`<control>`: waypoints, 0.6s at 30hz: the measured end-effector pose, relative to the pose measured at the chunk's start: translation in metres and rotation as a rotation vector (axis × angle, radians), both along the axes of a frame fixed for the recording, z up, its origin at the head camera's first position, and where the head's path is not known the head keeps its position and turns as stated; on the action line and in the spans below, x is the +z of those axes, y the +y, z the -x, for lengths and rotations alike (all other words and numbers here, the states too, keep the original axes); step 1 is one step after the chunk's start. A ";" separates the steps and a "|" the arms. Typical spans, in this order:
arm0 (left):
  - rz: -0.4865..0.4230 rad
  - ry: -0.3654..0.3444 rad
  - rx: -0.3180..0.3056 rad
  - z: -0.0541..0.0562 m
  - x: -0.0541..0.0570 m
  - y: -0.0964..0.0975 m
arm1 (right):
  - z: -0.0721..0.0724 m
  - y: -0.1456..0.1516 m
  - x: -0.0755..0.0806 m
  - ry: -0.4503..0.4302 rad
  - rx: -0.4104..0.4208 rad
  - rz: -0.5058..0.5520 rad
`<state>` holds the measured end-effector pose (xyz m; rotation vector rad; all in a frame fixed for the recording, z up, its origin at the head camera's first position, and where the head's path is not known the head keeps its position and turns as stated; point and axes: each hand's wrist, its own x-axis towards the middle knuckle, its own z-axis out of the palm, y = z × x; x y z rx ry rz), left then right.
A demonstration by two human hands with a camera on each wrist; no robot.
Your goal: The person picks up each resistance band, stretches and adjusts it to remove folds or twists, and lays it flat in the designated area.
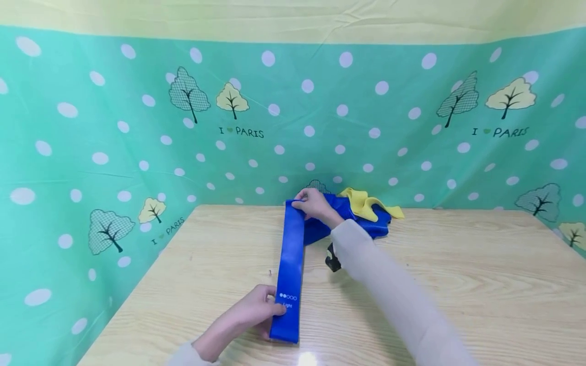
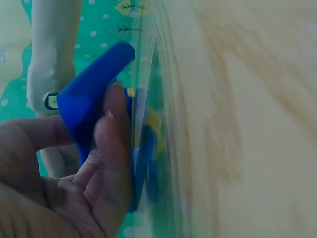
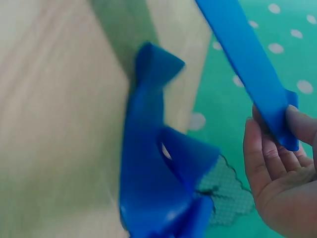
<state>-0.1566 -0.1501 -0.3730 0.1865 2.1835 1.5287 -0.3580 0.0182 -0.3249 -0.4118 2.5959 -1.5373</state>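
A flat blue resistance band (image 1: 291, 254) printed "Light" stretches lengthwise between my two hands over the table. My left hand (image 1: 258, 308) grips its near end, thumb on top beside the print. In the left wrist view the band (image 2: 99, 74) forms a rounded fold above the fingers of that hand (image 2: 106, 163). My right hand (image 1: 316, 204) pinches the far end; the right wrist view shows this hand (image 3: 282, 173) with its thumb on the folded end of the band (image 3: 252, 64).
Behind my right hand lie crumpled blue bands (image 1: 375, 230) with a yellow band (image 1: 363, 204) on top, at the back of the wooden table (image 1: 458, 274). A green dotted cloth (image 1: 293, 117) hangs behind and along the left side. A small black object (image 1: 332, 259) shows under the right sleeve.
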 end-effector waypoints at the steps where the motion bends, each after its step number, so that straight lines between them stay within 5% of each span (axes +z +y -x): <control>1: 0.017 -0.004 0.002 -0.001 0.000 -0.004 | 0.000 -0.004 -0.004 0.000 0.011 0.002; 11: 0.128 -0.012 -0.010 -0.009 -0.002 -0.023 | -0.003 -0.025 -0.035 0.067 0.126 -0.121; 18: 0.122 -0.031 -0.014 -0.012 -0.003 -0.028 | -0.005 -0.032 -0.048 0.055 0.160 -0.221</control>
